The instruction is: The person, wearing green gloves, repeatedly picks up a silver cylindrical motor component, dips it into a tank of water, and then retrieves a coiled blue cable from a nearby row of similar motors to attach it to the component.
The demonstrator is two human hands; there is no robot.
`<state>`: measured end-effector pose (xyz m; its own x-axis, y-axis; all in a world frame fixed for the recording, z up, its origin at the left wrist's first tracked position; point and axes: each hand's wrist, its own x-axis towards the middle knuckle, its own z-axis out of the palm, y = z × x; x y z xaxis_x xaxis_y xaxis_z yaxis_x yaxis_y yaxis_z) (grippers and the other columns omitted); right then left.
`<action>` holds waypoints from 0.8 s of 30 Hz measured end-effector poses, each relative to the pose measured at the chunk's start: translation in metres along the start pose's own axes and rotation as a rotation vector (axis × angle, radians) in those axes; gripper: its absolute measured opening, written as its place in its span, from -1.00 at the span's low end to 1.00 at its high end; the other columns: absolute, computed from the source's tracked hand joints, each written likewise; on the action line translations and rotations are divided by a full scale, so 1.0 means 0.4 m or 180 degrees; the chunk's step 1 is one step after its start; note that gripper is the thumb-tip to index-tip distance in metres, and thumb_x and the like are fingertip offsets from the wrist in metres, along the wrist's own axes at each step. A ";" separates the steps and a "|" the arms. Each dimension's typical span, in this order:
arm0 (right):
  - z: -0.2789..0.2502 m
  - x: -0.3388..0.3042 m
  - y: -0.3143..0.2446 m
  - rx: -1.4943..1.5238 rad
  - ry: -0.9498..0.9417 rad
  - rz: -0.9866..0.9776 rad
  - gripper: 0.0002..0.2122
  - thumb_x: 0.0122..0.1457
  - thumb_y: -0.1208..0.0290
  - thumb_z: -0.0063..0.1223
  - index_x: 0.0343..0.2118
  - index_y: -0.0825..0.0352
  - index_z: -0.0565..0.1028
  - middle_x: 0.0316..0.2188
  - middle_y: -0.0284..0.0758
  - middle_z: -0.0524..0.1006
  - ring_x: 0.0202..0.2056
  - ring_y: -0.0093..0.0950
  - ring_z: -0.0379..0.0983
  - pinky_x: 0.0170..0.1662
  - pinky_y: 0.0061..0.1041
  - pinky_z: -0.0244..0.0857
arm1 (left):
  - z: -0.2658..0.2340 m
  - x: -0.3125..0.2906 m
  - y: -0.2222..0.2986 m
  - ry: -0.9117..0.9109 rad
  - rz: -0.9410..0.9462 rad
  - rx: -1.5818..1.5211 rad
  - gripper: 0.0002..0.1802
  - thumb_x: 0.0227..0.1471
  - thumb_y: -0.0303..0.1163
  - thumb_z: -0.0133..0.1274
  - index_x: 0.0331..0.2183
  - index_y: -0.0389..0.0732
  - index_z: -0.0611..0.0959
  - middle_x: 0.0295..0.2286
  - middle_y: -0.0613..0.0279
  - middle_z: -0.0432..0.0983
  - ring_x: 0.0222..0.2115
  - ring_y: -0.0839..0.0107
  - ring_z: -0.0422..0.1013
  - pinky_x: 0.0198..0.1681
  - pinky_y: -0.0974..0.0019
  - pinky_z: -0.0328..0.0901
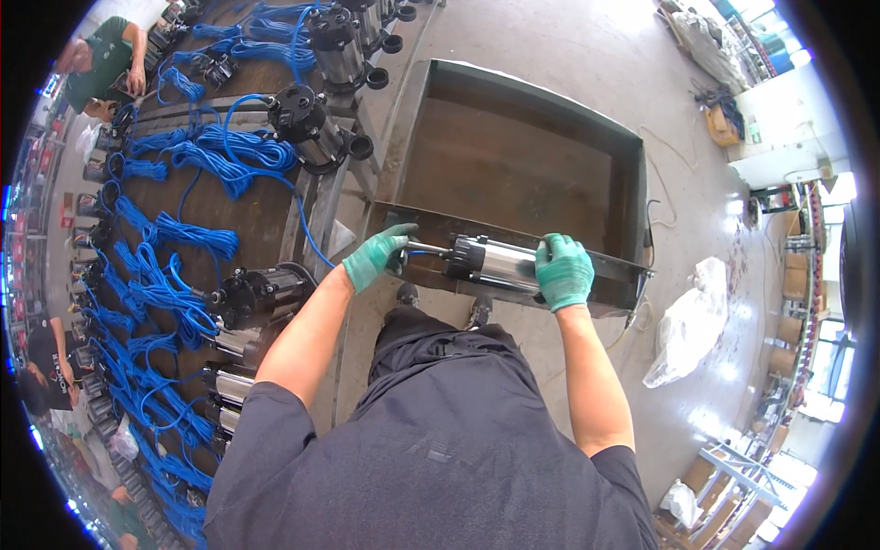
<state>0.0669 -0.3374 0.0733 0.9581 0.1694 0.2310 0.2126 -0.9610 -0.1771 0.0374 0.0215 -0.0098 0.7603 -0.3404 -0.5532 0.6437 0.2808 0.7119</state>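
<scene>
A silver, cylindrical submersible pump (500, 263) with a black end lies on its side over the near ledge of a metal water tank (527, 82). My right hand (564, 271), in a green glove, is closed over the pump's right end, fingers on top of the shell. To the left, my green-gloved left hand (376, 256) is curled round the end of a grey rod-like piece (428, 247) that reaches to the pump's black end. A blue cable (316, 249) runs from the bench side toward my left hand. What lies under my left fingers is hidden.
Brown water (513, 156) stands in the tank. On the left, a bench (266, 197) carries several upright pumps (307, 128) and coils of blue cable (215, 165). A co-worker (105, 64) stands beyond it. Clear plastic sheeting (692, 321) lies on the floor at right.
</scene>
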 end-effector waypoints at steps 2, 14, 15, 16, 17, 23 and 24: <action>0.001 0.000 -0.002 -0.0014 -0.0011 0.0005 -0.86 0.15 0.30 0.13 -0.33 0.24 0.60 -0.38 -0.24 0.61 -0.31 -0.21 0.54 -0.22 -0.21 0.41 | -0.006 -0.006 -0.021 0.0020 0.0412 0.0593 -0.36 0.19 -0.36 0.13 0.27 -0.16 0.37 -0.40 0.41 0.52 -0.48 0.52 0.40 -0.33 0.40 0.38; 0.022 -0.010 0.009 -0.0070 -0.0032 -0.0010 -0.85 0.17 0.28 0.12 -0.31 0.21 0.60 -0.35 -0.26 0.61 -0.27 -0.21 0.53 -0.18 -0.21 0.43 | 0.029 -0.015 -0.004 0.0118 0.0034 0.0161 -0.51 0.22 -0.24 0.15 0.14 -0.14 0.53 -0.43 0.44 0.45 -0.43 0.62 0.35 -0.34 0.41 0.36; 0.020 -0.012 0.014 -0.0066 -0.0029 0.0025 -0.85 0.18 0.28 0.11 -0.30 0.21 0.61 -0.34 -0.27 0.60 -0.27 -0.21 0.53 -0.18 -0.22 0.43 | 0.024 -0.007 -0.003 -0.0067 0.0118 0.0411 -0.47 0.24 -0.21 0.13 0.18 -0.15 0.48 -0.42 0.42 0.44 -0.41 0.61 0.36 -0.32 0.39 0.38; 0.011 -0.015 0.024 -0.0084 -0.0084 0.0040 -0.86 0.19 0.28 0.11 -0.30 0.21 0.61 -0.33 -0.27 0.60 -0.27 -0.22 0.53 -0.18 -0.24 0.43 | 0.040 -0.021 0.010 -0.0106 0.0320 0.0524 -0.42 0.22 -0.22 0.14 0.22 -0.14 0.42 -0.41 0.38 0.43 -0.40 0.56 0.38 -0.30 0.36 0.39; 0.007 -0.016 0.026 -0.0084 -0.0087 -0.0019 -0.86 0.19 0.29 0.11 -0.29 0.20 0.61 -0.32 -0.27 0.60 -0.27 -0.22 0.52 -0.19 -0.24 0.42 | 0.051 -0.034 0.021 -0.0148 0.0519 0.0658 -0.36 0.20 -0.23 0.15 0.25 -0.13 0.36 -0.40 0.35 0.42 -0.39 0.52 0.40 -0.27 0.33 0.41; 0.008 0.000 0.006 -0.0055 -0.0230 0.0002 -0.85 0.20 0.30 0.10 -0.27 0.21 0.61 -0.31 -0.28 0.60 -0.25 -0.24 0.53 -0.18 -0.25 0.42 | 0.048 -0.031 0.032 0.0901 0.0508 0.4015 -0.47 0.05 -0.21 0.24 0.03 -0.17 0.52 -0.27 -0.01 0.64 -0.22 0.08 0.58 -0.16 0.01 0.40; 0.006 -0.001 0.002 -0.0047 -0.0242 -0.0022 -0.85 0.20 0.30 0.10 -0.27 0.21 0.61 -0.31 -0.28 0.60 -0.25 -0.24 0.53 -0.18 -0.25 0.42 | 0.053 -0.023 0.004 0.1276 0.0708 0.3917 -0.55 0.00 -0.13 0.29 -0.14 -0.20 0.61 -0.39 0.03 0.64 -0.31 0.09 0.58 -0.18 0.08 0.40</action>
<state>0.0671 -0.3377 0.0707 0.9685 0.1917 0.1587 0.2170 -0.9627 -0.1614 0.0295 0.0062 0.0056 0.9493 -0.0448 -0.3112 0.1641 -0.7735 0.6122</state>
